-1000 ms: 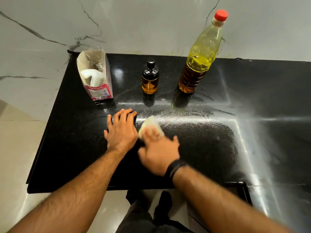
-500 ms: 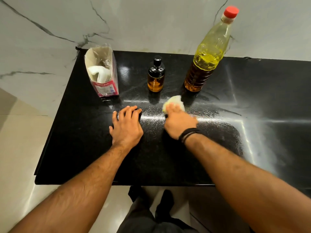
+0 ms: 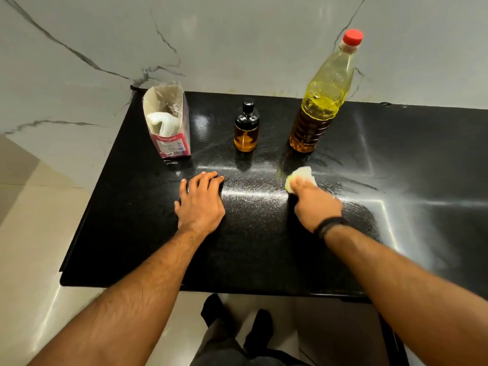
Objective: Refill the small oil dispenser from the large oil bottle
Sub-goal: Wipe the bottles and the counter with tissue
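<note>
The small oil dispenser [image 3: 246,128], amber glass with a black pump cap, stands upright at the back middle of the black counter [image 3: 132,233]. To its right stands the large oil bottle [image 3: 320,101], clear plastic with yellow oil and a red cap on. My right hand [image 3: 314,202] presses a crumpled white tissue [image 3: 301,175] onto the counter just in front of the large bottle. My left hand [image 3: 202,202] lies flat on the counter, fingers together, in front of and left of the dispenser, holding nothing.
An opened tissue pack [image 3: 167,122] with a pink label stands at the back left. Smeared wipe marks shine across the counter between my hands. A grey marble wall [image 3: 237,43] rises behind. The counter's front and left edges drop to the floor.
My right hand has slid the tissue away from me and to the right, from beside my left hand to the spot in front of the large bottle. My left hand stays put.
</note>
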